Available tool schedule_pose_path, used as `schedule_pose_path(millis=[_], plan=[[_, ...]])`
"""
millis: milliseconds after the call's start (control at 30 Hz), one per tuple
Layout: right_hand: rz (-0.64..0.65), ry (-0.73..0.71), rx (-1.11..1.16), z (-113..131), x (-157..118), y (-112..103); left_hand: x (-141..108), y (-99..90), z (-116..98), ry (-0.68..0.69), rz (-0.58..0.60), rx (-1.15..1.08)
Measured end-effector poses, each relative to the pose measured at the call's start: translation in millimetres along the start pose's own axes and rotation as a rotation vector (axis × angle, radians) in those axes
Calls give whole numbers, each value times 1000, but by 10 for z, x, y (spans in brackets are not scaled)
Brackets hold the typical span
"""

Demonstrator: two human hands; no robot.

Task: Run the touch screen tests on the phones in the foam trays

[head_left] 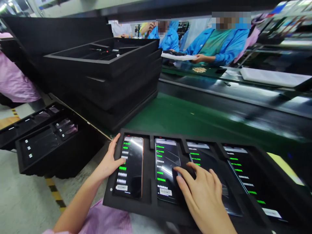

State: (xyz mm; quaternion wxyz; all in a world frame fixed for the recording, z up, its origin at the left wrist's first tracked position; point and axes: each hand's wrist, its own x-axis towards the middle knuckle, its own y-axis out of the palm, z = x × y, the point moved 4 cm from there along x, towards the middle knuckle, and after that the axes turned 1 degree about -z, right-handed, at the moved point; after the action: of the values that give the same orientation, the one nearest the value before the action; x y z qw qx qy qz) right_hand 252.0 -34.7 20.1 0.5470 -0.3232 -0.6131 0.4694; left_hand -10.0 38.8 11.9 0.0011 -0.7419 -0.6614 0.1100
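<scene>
Over the black tray (129, 204), here's the right hand (204, 191), fingers loosely spread, index and thumb at the second phone (167, 162) from the left; whether they touch, I can't tell. At the tray's left edge the left hand (110, 161) grips the side, thumb over the first phone (133, 172). All four phones lie in its slots, lists lit. Beyond the tray runs the green desk (168, 113), stacked boxes (134, 78) behind its left end, then blue-sleeved workers (226, 45).

Green worktop (175, 112), grey floor (29, 201), striped tape (55, 192)
</scene>
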Motion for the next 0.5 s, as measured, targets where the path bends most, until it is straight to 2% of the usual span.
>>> schedule_pose_path(millis=[167,267,500], plan=[[-72,-37,91,27,-60,-92,-107,-44,110,-96,-22,-169],[-111,-32,166,41,-152,-174,-227,-70,191,-101,27,-272],[-76,-25,222,86,-205,-166,-345,-39,168,-90,66,-245]])
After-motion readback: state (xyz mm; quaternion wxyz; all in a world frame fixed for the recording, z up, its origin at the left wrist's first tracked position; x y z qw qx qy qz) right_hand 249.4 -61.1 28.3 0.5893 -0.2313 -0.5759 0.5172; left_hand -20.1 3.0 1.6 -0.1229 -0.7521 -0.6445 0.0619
